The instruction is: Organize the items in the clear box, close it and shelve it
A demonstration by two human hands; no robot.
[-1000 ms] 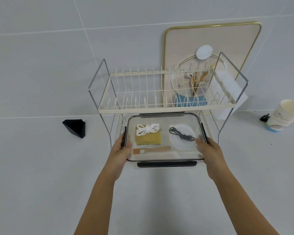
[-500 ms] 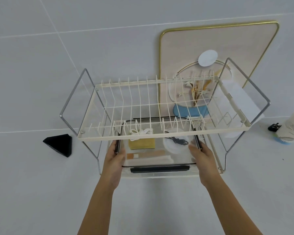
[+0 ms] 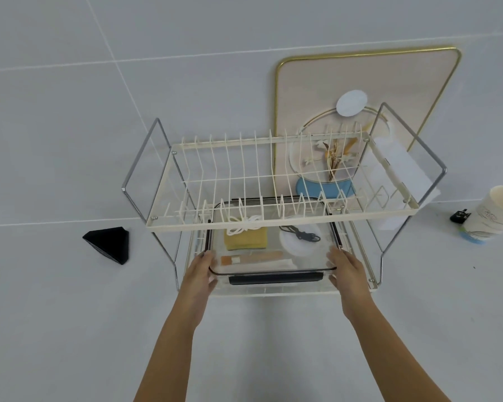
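1. Clear box, one. Lid on, dark latch bar along its near edge. It sits on the lower tier of the dish rack, under the upper tier, with its near edge a little short of the tier's front rail.
2. Left hand, one. Fingers spread and laid flat against the box's near-left corner; a loose press, not a closed grip.
3. Right hand, one. Fingers likewise spread against the near-right corner, thumb side up. (Whether either hand bears weight or only steadies, I cannot tell.)
4. Contents, seen through the lid: one white cord coiled on one yellow pad; one black cord lying on one white round disc; one small brush with a wooden handle.
5. Surroundings: one black wedge left of the rack, one paper cup to its right, one framed picture leaning behind.
6. Risk, judged: an uneven shove from one hand could skew the box and catch a corner on the rack's wire side.
7. Risk, judged: lifting the near edge could knock the lid against the upper tier's front rail.
8. Risk, judged: a hard push could slide the light rack itself backwards towards the picture.
9. Risk, judged: a jolt could scatter the loose cords inside.
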